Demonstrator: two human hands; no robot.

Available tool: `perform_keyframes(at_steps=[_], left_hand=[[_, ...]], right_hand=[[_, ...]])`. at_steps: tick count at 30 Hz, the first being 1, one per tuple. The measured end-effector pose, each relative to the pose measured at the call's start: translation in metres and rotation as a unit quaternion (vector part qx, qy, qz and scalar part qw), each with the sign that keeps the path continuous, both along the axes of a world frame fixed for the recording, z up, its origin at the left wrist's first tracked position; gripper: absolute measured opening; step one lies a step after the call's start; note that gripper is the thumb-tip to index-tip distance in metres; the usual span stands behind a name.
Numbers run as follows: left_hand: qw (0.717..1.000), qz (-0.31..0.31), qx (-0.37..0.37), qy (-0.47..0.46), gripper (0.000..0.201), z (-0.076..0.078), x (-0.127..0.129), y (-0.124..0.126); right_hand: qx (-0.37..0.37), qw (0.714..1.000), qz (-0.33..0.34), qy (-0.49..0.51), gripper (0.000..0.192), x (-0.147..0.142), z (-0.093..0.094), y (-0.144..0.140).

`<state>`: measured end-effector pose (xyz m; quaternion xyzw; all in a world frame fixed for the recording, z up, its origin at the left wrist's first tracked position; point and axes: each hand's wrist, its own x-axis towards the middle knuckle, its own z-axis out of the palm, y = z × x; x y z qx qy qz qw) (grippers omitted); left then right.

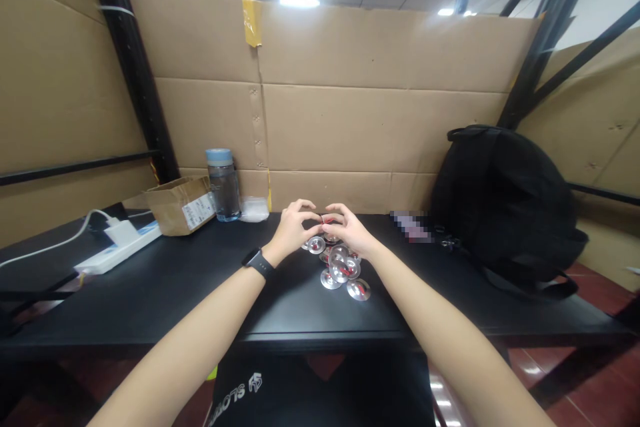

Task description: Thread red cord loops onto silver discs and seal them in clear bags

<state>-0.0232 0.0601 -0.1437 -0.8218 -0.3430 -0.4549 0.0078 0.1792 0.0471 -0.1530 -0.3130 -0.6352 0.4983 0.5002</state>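
Note:
A pile of several shiny round metal discs [345,272] with red marks lies on the black table [175,293], near its middle. My left hand [294,227] and my right hand [350,228] meet just above the back of the pile. Their fingertips pinch a small red-and-silver piece [326,219] between them. A black watch [259,262] sits on my left wrist. Part of the pile is hidden under my right hand.
A black backpack [505,200] stands at the right. At the left are a water bottle [223,185], a small cardboard box [181,204], a white power strip [120,247] with cable and a clear bag [254,208]. Cardboard walls [370,113] close the back.

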Motion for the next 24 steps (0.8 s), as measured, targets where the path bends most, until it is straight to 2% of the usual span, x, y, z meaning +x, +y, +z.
perform_keyframes(at_steps=[6,10,12,14,17,21,24], left_hand=[[0.999,0.013,-0.004,0.044,0.010,-0.001,0.000,0.003],[0.997,0.059,0.002,0.057,0.014,-0.002,-0.019,0.020],[0.992,0.101,-0.024,0.078,0.015,-0.003,-0.034,0.032],[0.978,0.145,-0.086,0.120,0.015,-0.006,-0.049,0.041],[0.959,0.161,-0.163,0.168,0.012,-0.011,-0.066,0.050],[0.950,0.137,-0.202,0.195,0.008,-0.016,-0.072,0.054],[0.957,0.108,-0.189,0.191,0.014,-0.019,-0.066,0.052]], right_hand=[[0.021,1.000,-0.004,-0.010,0.060,0.001,-0.001,0.004],[0.068,0.992,-0.085,-0.069,0.055,0.015,-0.005,0.021],[0.113,0.970,-0.146,-0.157,0.053,0.030,-0.006,0.030],[0.144,0.930,-0.211,-0.263,0.053,0.047,-0.008,0.037],[0.113,0.884,-0.234,-0.388,0.047,0.071,-0.011,0.045],[0.083,0.864,-0.222,-0.444,0.039,0.089,-0.017,0.051],[0.074,0.857,-0.209,-0.464,0.036,0.093,-0.020,0.054]])
